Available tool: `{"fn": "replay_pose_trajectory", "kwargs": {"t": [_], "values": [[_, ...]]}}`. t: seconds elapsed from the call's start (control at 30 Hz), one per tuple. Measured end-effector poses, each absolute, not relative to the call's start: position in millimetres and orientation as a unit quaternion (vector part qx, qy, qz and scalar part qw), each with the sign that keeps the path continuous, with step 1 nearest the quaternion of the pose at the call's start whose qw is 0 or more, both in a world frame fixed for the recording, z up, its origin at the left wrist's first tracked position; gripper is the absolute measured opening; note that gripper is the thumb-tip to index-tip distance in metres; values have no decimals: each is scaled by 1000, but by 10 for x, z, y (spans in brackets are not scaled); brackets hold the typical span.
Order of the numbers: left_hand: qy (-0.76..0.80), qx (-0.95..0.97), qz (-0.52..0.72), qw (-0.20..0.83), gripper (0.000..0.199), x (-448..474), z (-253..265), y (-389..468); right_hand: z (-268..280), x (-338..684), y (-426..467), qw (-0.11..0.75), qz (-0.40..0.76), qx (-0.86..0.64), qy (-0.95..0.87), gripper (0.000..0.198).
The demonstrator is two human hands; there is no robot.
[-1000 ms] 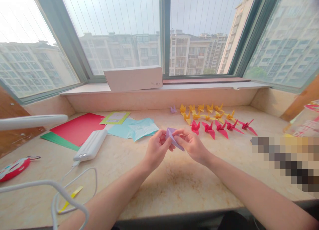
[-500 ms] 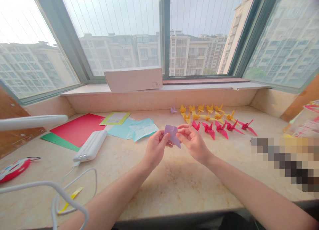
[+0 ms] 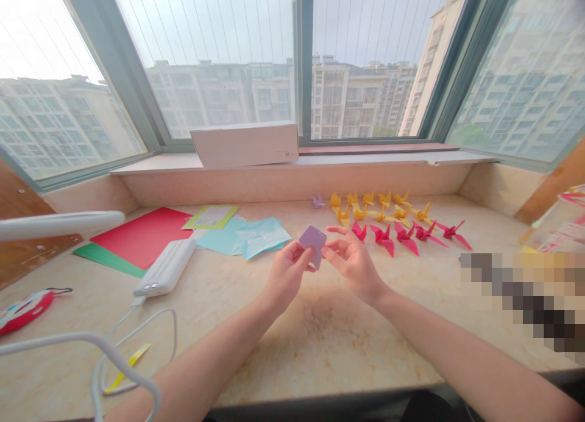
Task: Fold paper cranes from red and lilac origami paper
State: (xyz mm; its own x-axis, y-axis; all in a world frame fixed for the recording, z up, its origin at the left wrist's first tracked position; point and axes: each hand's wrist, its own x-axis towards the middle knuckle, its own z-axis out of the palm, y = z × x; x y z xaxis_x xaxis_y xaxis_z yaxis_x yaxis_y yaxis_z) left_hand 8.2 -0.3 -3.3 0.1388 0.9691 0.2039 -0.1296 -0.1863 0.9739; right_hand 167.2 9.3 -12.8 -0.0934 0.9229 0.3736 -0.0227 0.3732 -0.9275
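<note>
A small purple sheet of origami paper point(image 3: 313, 238), folded into a diamond shape, is held up above the counter. My left hand point(image 3: 292, 267) pinches its lower left side, thumb in front and fingers behind. At the paper's right edge, my right hand point(image 3: 354, 267) has its thumb and a fingertip closed on the border, while its index finger sticks out beyond it. Just behind the right hand stand pink paper cranes point(image 3: 406, 236) and several yellow paper cranes point(image 3: 368, 198). One pale purple crane point(image 3: 317, 200) sits at the back.
Light blue sheets point(image 3: 262, 236), a yellow-green packet point(image 3: 211, 217), red paper point(image 3: 144, 236) and green paper point(image 3: 109, 260) lie left. Nearer are a white power bank point(image 3: 167, 268), its looped cable point(image 3: 176, 334) and a yellow strip point(image 3: 128, 368). A white box point(image 3: 247, 145) stands on the sill.
The purple paper has turned upright into a diamond and shifted slightly left. My right hand's index finger has lifted off it, and its grip has moved to the paper's right edge.
</note>
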Motion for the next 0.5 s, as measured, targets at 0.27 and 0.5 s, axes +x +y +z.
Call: {"fn": "replay_pose_trajectory", "kwargs": {"t": [0.27, 0.5], "values": [[393, 570, 535, 484, 33, 72, -22, 21, -116, 1713, 123, 562, 388, -381, -623, 34], [442, 647, 474, 401, 36, 47, 20, -17, -116, 1723, 127, 555, 389, -362, -640, 33]]}}
